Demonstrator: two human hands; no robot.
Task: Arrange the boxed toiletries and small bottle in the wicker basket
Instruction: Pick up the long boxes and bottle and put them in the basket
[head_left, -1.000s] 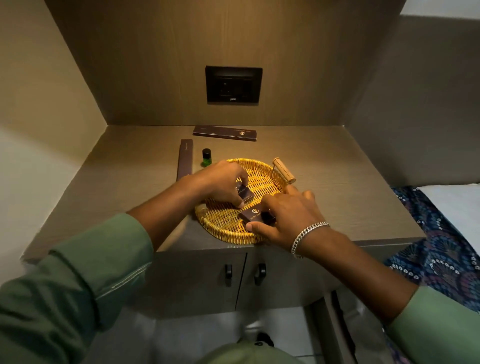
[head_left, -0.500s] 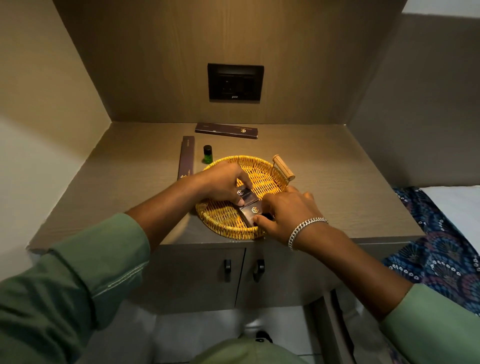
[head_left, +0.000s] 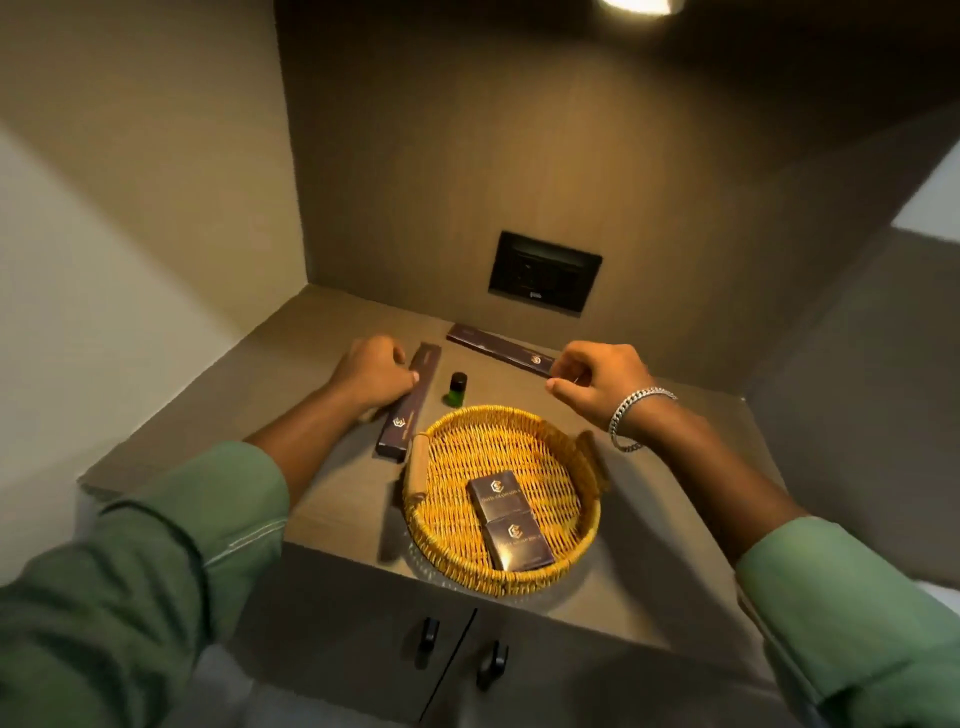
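The round wicker basket (head_left: 566, 558) sits at the counter's front edge with two small brown boxes, one (head_left: 493, 493) behind the other (head_left: 519, 540), lying flat in it. Left of the basket a long brown box (head_left: 408, 415) lies on the counter. My left hand (head_left: 369, 371) grips its far end, thumb on top. The small green bottle (head_left: 457, 389) stands upright between that box and the basket's far rim. A second long brown box (head_left: 493, 347) lies near the back wall. My right hand (head_left: 597, 379) hovers at its right end, thumb and fingers curled and apart.
A black wall socket (head_left: 543, 278) is set in the back panel above the counter. Side walls close in the niche on the left and right. Two cabinet doors with black handles (head_left: 460, 649) are below the counter's front edge.
Both hands have let go of the small boxes in the basket and moved back, the left to the long box beside the basket, the right to the one by the wall. The camera tilted upward.
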